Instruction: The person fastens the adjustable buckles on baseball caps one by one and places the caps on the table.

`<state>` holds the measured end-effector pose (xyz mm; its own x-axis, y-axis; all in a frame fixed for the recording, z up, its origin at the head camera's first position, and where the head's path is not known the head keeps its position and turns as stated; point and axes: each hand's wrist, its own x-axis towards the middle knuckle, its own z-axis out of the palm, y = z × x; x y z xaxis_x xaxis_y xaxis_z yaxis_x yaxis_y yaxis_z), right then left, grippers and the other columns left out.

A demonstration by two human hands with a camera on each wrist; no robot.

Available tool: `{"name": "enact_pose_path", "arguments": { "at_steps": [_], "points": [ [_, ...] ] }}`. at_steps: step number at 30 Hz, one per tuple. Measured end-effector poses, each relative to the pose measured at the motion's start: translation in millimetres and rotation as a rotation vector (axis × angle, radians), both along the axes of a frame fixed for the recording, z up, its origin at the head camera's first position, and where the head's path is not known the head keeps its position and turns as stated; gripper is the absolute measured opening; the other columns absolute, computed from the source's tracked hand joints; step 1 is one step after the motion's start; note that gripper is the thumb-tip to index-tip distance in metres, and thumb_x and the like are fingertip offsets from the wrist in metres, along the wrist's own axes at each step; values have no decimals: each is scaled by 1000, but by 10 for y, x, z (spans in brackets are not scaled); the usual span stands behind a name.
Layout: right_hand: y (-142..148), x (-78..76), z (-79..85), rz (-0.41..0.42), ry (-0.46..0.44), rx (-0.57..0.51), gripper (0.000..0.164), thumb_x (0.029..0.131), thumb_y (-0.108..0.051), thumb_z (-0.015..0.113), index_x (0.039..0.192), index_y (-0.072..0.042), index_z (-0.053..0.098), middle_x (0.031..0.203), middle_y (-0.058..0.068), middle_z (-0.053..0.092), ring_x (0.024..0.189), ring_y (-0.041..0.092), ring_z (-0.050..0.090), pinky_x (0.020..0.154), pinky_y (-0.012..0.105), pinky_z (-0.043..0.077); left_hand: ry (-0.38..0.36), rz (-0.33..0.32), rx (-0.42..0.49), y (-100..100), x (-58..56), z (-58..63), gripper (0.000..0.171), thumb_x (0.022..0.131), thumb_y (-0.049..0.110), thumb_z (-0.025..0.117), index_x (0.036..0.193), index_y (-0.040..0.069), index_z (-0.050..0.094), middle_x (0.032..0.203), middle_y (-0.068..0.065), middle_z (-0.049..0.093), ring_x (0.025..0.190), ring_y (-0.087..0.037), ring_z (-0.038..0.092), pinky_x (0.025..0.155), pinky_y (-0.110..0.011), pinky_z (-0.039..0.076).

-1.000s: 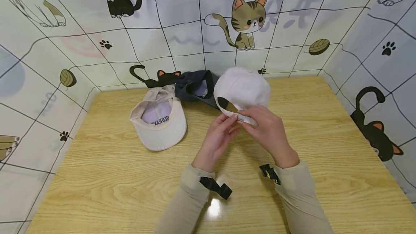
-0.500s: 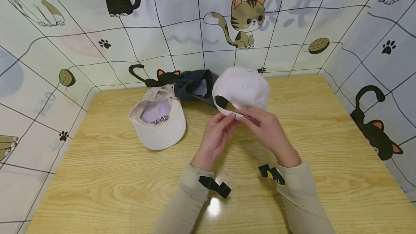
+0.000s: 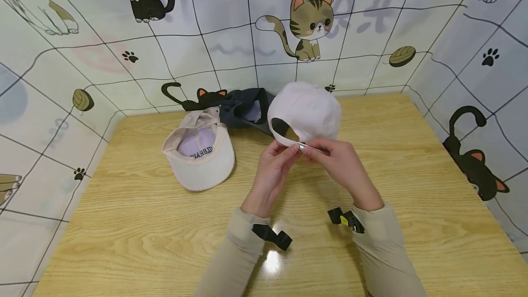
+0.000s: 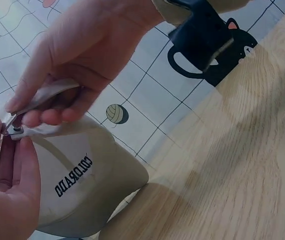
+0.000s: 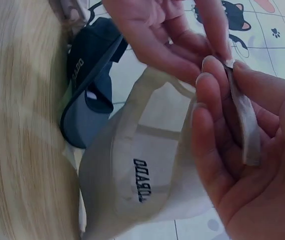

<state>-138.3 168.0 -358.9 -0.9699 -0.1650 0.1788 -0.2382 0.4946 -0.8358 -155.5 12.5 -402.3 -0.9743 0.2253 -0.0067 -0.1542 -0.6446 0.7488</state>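
Table (image 3: 123, 223): light wood, pushed into a corner. Wall covering (image 3: 231, 35) with cartoon cats closes the far edge and both sides; the near edge is where I sit. Broad bare wood to my left and right and in front of my sleeves, so open room on either side of my hands.

Three caps sit toward the far edge. The pale pink cap (image 3: 307, 109) is at the middle, crown up, back opening facing me, just past my fingers. The beige cap (image 3: 200, 155) lies upside down to the left, brim toward me, lettering visible inside, well apart from my hands. The dark cap (image 3: 247, 111) lies behind and between the other two, touching the beige cap's strap and against the pink cap's side.

My left hand (image 3: 274, 168) is narrow: thumb and fingertips pinch the small metal buckle (image 4: 13, 129) at the pink cap's back. My right hand (image 3: 342, 166) is also narrow, thumb and forefinger pinching the loose end of the strap (image 5: 245, 125) right beside the buckle; the rest of the strap lies across my curled fingers. The two hands' fingertips meet at the buckle, just above the table.

Black wrist bands (image 3: 274, 237) on both beige sleeves. A bright glare spot on the wood between my forearms.
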Motion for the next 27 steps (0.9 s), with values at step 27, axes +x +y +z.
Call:
{"name": "enact_pose_path", "arguments": {
  "at_steps": [27],
  "points": [
    [12, -62, -151, -150, -9, 98, 40, 70, -56, 65, 65, -16, 64, 60, 1, 60, 56, 13, 46, 49, 27, 35, 85, -35, -327, -44, 19, 15, 30, 86, 17, 61, 103, -7, 60, 88, -3, 62, 83, -16, 59, 87, -45, 42]
  ]
}}
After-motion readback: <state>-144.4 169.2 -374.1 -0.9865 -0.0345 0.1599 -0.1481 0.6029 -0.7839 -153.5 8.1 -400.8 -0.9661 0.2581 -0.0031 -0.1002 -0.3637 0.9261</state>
